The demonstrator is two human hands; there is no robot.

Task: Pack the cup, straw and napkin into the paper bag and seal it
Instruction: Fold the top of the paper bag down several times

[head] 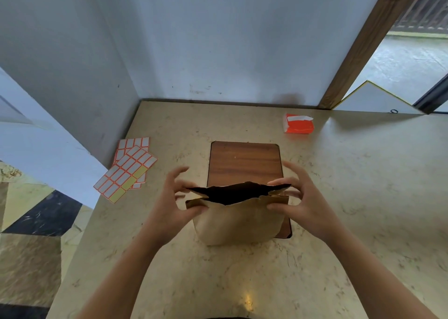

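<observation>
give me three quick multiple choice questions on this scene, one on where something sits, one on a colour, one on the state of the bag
1. Where do the label sheets lie?
A. on the counter to the left of the paper bag
B. inside the paper bag
C. on the wooden board

2. What colour is the small packet near the wall?
A. blue
B. orange-red
C. green

3. What state is the paper bag in?
A. lying flat and folded
B. sealed with a sticker
C. standing with its mouth open, held at both ends

Answers:
1 A, the sheets rest on the counter left of the bag.
2 B, the packet is orange-red with a white flap.
3 C, the left hand and right hand grip the ends of the rim, and the dark opening shows between them.
</observation>
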